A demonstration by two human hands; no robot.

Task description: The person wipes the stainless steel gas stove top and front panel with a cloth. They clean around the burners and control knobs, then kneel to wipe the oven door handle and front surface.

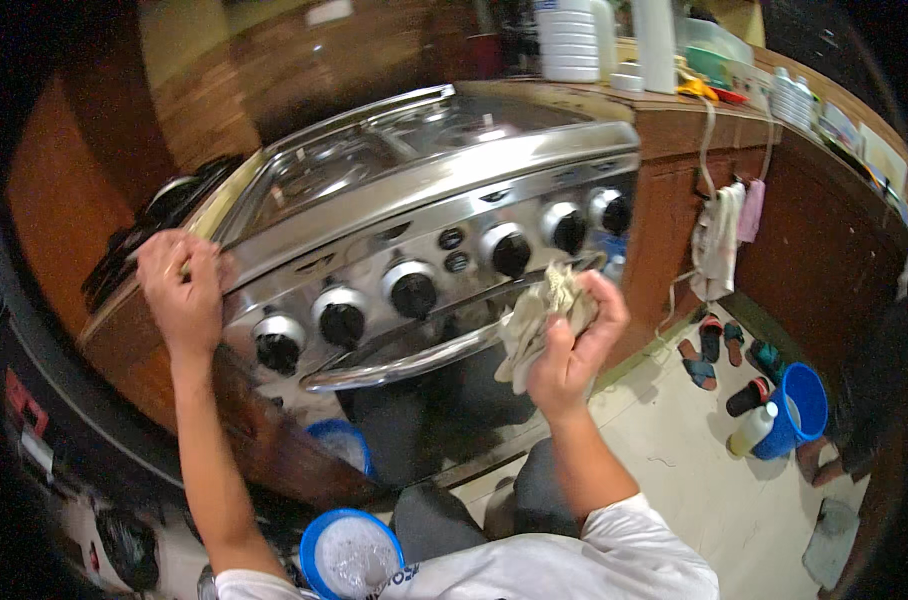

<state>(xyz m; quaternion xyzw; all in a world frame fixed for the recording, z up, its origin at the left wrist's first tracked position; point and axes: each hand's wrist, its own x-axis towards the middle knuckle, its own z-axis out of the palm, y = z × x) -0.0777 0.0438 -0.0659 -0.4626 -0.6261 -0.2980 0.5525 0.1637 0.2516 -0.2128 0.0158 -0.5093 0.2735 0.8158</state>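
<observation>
My right hand (pixel 574 352) grips a crumpled pale cloth (pixel 533 322) near the right end of the oven door's chrome handle (pixel 416 367). With its fingers curled, my left hand (pixel 180 281) rests at the stove's front left corner; whether it holds anything is hard to tell. Between and above the hands, the steel control panel (pixel 364 259) of the gas stove bears a row of black knobs (pixel 414 292). The cooktop (pixel 349 161) lies above it. Below, the dark glass oven door (pixel 439 405) mirrors a blue bucket and the person's legs.
A blue bucket of sudsy water (pixel 353 555) stands on the floor by my legs. To the right are another blue bucket (pixel 799 412), a bottle (pixel 752 429) and several slippers (pixel 710 337). White jugs (pixel 569 41) stand on the counter, with cloths (pixel 716 244) hanging below it.
</observation>
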